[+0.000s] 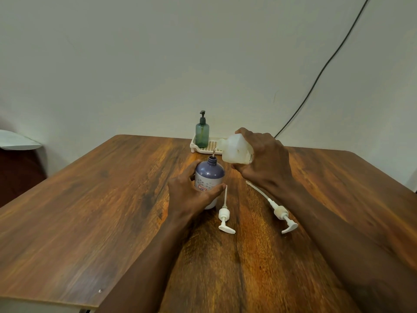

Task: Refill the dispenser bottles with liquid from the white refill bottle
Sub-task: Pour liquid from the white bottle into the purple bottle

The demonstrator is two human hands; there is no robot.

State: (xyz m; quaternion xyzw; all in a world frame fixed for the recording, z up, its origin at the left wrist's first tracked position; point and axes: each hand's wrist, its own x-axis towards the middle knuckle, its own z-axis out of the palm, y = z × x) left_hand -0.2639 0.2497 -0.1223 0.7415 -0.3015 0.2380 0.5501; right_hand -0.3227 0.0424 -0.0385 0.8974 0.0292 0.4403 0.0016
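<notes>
My left hand [191, 192] grips a purple-and-white dispenser bottle [209, 175] that stands upright on the wooden table [90, 211] with its neck uncapped. My right hand [264, 161] holds the white refill bottle [237, 150] tipped to the left, its mouth just above the purple bottle's neck. A thin stream of liquid [214, 152] runs from it into the opening. Two white pump heads with dip tubes lie on the table: one [225, 216] right of the purple bottle, another [282, 215] under my right forearm.
A green dispenser bottle [202, 132] with a dark pump stands in a cream perforated tray [211, 146] at the table's far edge against the wall. A black cable [316, 80] runs down the wall on the right. A white object [15, 140] sits at far left.
</notes>
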